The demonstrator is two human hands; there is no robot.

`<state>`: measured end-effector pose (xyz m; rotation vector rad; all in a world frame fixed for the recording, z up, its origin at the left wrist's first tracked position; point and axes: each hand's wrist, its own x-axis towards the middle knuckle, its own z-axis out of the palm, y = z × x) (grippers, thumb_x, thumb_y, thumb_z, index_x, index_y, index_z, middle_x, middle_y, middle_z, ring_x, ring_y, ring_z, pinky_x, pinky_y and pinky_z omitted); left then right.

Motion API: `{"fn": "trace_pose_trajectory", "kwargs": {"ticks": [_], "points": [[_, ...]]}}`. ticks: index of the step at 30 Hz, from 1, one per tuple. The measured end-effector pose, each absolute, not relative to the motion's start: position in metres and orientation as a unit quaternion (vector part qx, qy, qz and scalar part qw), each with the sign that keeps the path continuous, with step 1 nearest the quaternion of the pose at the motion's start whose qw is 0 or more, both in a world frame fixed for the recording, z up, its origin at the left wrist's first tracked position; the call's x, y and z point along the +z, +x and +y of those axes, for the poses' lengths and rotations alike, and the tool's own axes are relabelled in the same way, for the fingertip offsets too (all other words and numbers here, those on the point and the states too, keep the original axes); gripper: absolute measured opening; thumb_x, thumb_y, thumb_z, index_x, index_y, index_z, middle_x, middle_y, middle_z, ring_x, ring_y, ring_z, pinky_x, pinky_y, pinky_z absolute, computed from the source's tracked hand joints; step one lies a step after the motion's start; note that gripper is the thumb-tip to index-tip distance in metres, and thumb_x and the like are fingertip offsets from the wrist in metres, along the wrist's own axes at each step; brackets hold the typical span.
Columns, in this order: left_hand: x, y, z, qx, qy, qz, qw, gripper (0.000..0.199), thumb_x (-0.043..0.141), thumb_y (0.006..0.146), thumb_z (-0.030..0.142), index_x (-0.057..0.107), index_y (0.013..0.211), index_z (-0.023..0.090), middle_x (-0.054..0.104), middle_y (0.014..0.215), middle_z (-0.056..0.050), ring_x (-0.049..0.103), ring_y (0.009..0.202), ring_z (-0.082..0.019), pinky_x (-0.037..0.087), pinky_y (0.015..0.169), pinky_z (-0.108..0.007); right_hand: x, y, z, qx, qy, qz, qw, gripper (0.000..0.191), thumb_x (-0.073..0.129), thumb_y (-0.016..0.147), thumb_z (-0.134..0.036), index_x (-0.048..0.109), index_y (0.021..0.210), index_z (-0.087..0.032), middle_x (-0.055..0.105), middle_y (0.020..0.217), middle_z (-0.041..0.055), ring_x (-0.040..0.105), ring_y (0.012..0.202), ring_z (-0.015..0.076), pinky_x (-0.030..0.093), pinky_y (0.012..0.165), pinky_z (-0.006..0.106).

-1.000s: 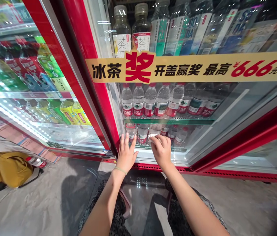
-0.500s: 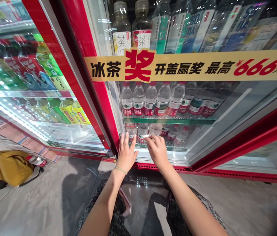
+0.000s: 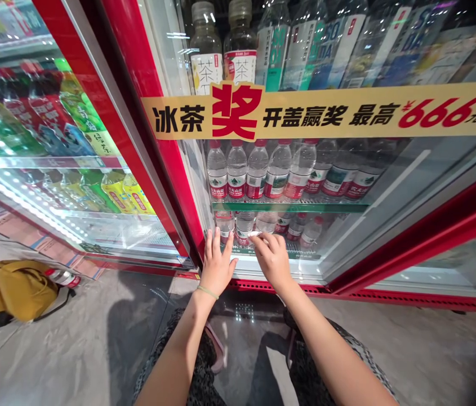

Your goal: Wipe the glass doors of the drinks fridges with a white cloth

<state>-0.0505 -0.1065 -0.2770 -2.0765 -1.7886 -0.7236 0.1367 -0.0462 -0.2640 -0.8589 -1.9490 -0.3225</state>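
My left hand (image 3: 217,264) lies with its fingers spread against the lower part of the glass door (image 3: 390,225) of a red-framed drinks cooler. Just right of it, my right hand (image 3: 272,256) is pinched together at the glass, and a small white thing (image 3: 255,233) shows at its fingertips, too small to name. Behind the glass, water bottles (image 3: 236,172) with red and white labels stand on a shelf (image 3: 288,207), and more bottles (image 3: 244,225) stand below, partly hidden by my hands.
A yellow banner (image 3: 334,113) crosses the glass. To the left is another cooler with soda bottles (image 3: 47,115). A yellow backpack (image 3: 18,290) and a bottle (image 3: 64,277) lie on the floor at the left. My feet and knees are below.
The view has shifted very slightly, with the upper bottles and banner a little further left. Both hands keep nearly the same place and pose at the glass.
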Motion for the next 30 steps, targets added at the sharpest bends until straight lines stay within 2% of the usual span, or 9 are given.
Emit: {"fn": "trace_pose_trajectory", "kwargs": {"ticks": [3, 8, 13, 18, 24, 28, 30], "points": [[-0.278, -0.05, -0.106, -0.253, -0.726, -0.622, 0.149, 0.088, 0.065, 0.093, 0.028, 0.013, 0.164, 0.024, -0.004, 0.172, -0.019, 0.001, 0.158, -0.044, 0.033, 0.121, -0.064, -0.262, 0.136, -0.047, -0.138, -0.384, -0.739, 0.536, 0.038, 0.056, 0.094, -0.009, 0.064, 0.127, -0.028, 0.063, 0.108, 0.0086, 0.055, 0.098, 0.023, 0.051, 0.087, 0.04], [-0.276, -0.051, -0.107, -0.266, -0.722, -0.621, 0.15, 0.088, 0.063, 0.094, 0.026, 0.011, 0.165, 0.027, -0.002, 0.172, -0.018, 0.005, 0.158, -0.043, 0.034, 0.12, -0.064, -0.261, 0.126, -0.048, -0.109, -0.349, -0.805, 0.468, 0.04, 0.054, 0.095, -0.011, 0.063, 0.131, -0.027, 0.064, 0.11, 0.0093, 0.054, 0.096, 0.0224, 0.052, 0.084, 0.037], [-0.272, -0.054, -0.109, -0.275, -0.72, -0.621, 0.144, 0.086, 0.063, 0.094, 0.024, 0.014, 0.164, 0.033, 0.006, 0.173, -0.013, 0.013, 0.158, -0.04, 0.036, 0.121, -0.062, -0.259, 0.121, -0.046, -0.12, -0.383, -0.73, 0.553, 0.047, 0.054, 0.093, -0.009, 0.061, 0.134, -0.031, 0.062, 0.109, 0.0082, 0.055, 0.098, 0.0226, 0.049, 0.089, 0.04], [-0.271, -0.059, -0.109, -0.283, -0.72, -0.614, 0.159, 0.078, 0.057, 0.097, 0.023, 0.018, 0.164, 0.031, 0.016, 0.17, -0.014, 0.017, 0.157, -0.038, 0.035, 0.122, -0.059, -0.261, 0.111, -0.049, -0.098, -0.342, -0.811, 0.464, 0.041, 0.055, 0.094, -0.01, 0.064, 0.13, -0.027, 0.065, 0.111, 0.0092, 0.053, 0.095, 0.0229, 0.052, 0.083, 0.037], [-0.271, -0.066, -0.111, -0.294, -0.722, -0.604, 0.164, 0.074, 0.052, 0.099, 0.02, 0.017, 0.164, 0.026, 0.036, 0.161, -0.014, 0.03, 0.153, -0.032, 0.038, 0.122, -0.053, -0.256, 0.108, -0.05, -0.109, -0.377, -0.753, 0.528, 0.046, 0.052, 0.096, -0.01, 0.056, 0.138, -0.027, 0.065, 0.114, 0.0099, 0.056, 0.103, 0.0246, 0.051, 0.09, 0.042], [-0.272, -0.07, -0.113, -0.298, -0.725, -0.599, 0.163, 0.072, 0.05, 0.099, 0.018, 0.019, 0.164, 0.026, 0.042, 0.156, -0.014, 0.037, 0.148, -0.031, 0.041, 0.121, -0.051, -0.259, 0.101, -0.053, -0.097, -0.337, -0.82, 0.453, 0.037, 0.052, 0.097, -0.011, 0.061, 0.131, -0.022, 0.067, 0.112, 0.0105, 0.055, 0.097, 0.0238, 0.053, 0.085, 0.038], [-0.271, -0.072, -0.113, -0.301, -0.724, -0.599, 0.162, 0.07, 0.049, 0.099, 0.017, 0.021, 0.163, 0.025, 0.044, 0.154, -0.014, 0.039, 0.146, -0.03, 0.041, 0.121, -0.05, -0.26, 0.098, -0.054, -0.096, -0.329, -0.825, 0.449, 0.036, 0.053, 0.097, -0.011, 0.061, 0.13, -0.021, 0.067, 0.112, 0.0107, 0.055, 0.097, 0.0238, 0.052, 0.086, 0.038]]}}
